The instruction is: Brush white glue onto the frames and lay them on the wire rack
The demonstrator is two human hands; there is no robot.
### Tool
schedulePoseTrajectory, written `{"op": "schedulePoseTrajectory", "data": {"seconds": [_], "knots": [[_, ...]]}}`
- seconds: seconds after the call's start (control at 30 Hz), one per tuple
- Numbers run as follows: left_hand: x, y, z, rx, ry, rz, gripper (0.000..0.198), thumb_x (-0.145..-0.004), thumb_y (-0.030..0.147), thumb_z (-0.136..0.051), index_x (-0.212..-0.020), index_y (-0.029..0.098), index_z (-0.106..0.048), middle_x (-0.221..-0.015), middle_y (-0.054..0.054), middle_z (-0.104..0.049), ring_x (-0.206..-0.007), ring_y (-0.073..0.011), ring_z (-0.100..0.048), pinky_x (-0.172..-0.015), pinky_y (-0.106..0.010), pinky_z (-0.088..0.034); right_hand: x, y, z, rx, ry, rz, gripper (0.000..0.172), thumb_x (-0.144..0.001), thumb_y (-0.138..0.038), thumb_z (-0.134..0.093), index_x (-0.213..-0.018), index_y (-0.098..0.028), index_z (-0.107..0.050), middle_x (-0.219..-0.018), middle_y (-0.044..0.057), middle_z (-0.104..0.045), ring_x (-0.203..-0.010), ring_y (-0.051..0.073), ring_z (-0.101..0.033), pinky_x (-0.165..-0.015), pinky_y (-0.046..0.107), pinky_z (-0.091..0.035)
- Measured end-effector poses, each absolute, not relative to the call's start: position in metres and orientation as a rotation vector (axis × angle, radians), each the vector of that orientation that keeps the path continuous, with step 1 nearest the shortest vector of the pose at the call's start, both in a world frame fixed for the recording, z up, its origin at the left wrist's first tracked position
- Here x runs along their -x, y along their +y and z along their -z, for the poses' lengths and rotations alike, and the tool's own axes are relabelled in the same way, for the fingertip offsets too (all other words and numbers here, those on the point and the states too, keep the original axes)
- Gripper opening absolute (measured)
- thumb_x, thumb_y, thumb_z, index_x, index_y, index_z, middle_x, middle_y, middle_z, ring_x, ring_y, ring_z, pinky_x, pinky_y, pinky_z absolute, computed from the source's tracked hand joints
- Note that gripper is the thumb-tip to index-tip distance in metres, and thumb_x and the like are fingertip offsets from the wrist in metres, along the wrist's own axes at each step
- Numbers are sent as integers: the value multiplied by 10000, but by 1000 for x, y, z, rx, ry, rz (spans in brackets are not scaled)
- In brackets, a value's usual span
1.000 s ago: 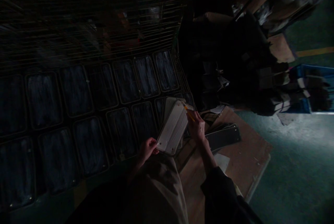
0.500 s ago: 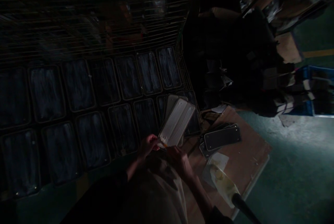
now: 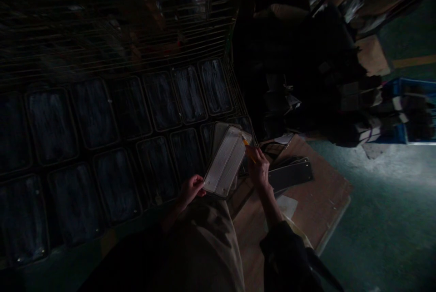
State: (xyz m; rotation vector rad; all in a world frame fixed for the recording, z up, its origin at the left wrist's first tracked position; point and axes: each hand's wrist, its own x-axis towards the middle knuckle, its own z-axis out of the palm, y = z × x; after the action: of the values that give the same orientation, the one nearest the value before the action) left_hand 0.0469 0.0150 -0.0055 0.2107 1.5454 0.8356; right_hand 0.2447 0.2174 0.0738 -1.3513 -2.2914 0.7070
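Observation:
A pale rectangular panel [image 3: 226, 160] with rounded corners and a lengthwise line down its middle lies tilted in front of me. My left hand [image 3: 191, 190] pinches its near left corner, thumb on top. My right hand [image 3: 259, 167] is closed around a thin brush [image 3: 245, 141] with an orange-yellow handle. The brush tip is at the panel's far right corner, and the pale face shows lengthwise streaks. Another panel [image 3: 220, 134] sits partly hidden beneath the held one.
Rows of dark, whitish-streaked panels [image 3: 216, 87] lie on a wire rack at left. On a wooden board [image 3: 323, 187] at right are dark panels [image 3: 291, 176], a white sheet [image 3: 287, 205] and a yellowish container [image 3: 299, 233], mostly hidden by my forearm. A blue crate [image 3: 400, 115] stands farther right.
My right hand with the brush has moved from the panel's near end up to its far right corner. A whitish patch at the near end no longer shows. My left hand stays at the near corner.

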Motion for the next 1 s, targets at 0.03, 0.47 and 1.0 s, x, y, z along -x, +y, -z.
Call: {"op": "schedulePoseTrajectory", "data": {"seconds": [0.03,0.47,1.0], "knots": [[-47,15,4,-209,1538,-831,320,-673,413,-695,-828,180,-540,-655,32,-638,-486,-147,-664,-464,-237,-534,-241,217,-73,1326,-2353,-698,279,-972,-242,-398,-1163,-211,-597,-1026,79,-643,-940,202,-594,-815,312,-448],[-46,20,-17,-90,1477,-869,238,-708,294,-678,-873,174,-557,-720,31,-646,-528,-134,-668,-524,-247,-561,-267,75,-102,1346,-2238,-1491,197,-957,-226,-438,-1053,-225,-610,-910,42,-652,-788,152,-635,-658,233,-484],[-46,22,-14,-211,1522,-798,226,-710,311,-631,-861,181,-525,-657,51,-593,-479,-105,-629,-469,-191,-490,-285,81,-84,1682,-1846,-1273,226,-885,-278,-501,-977,-188,-687,-958,76,-704,-778,165,-684,-591,206,-504]]}}
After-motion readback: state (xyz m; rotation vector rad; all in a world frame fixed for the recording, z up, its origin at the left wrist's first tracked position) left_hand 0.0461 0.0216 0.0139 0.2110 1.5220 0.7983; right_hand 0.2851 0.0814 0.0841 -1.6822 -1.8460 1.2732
